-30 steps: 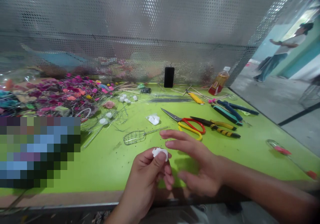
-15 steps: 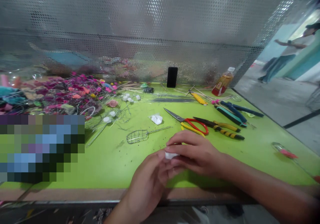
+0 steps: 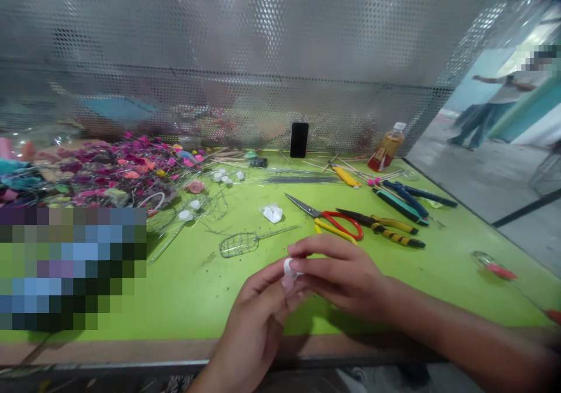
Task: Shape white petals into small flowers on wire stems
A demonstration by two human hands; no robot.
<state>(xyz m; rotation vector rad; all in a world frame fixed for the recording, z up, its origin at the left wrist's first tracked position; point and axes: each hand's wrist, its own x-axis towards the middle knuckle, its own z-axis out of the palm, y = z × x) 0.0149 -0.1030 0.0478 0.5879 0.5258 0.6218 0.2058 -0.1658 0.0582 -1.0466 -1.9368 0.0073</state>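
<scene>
A small white lump point(image 3: 289, 266), perhaps clay, is pinched between the fingers of both hands just above the green table point(image 3: 175, 299). My left hand point(image 3: 263, 305) is closed on it from the left, thumb on top. My right hand point(image 3: 344, 270) grips it from the right, its fingers partly covering it. Beyond the hands lies a bent-wire frame point(image 3: 239, 244) with a twisted stem. More white lumps on a piece of clear film point(image 3: 272, 212) rest behind it. Scissors point(image 3: 322, 213) with red and yellow handles lie just past my right hand.
Yellow-black pliers point(image 3: 397, 235), teal-handled pliers point(image 3: 401, 204) and a yellow cutter point(image 3: 346, 175) lie to the right. A drink bottle point(image 3: 385, 148) and a phone point(image 3: 299, 140) stand at the back. Colourful wire-stemmed pieces point(image 3: 109, 171) pile up on the left. A person point(image 3: 499, 103) stands beyond the table.
My left thumb has shifted over the white lump, and more of the lump's left end shows between the fingers. The things on the table lie as before; the view has shifted slightly.
</scene>
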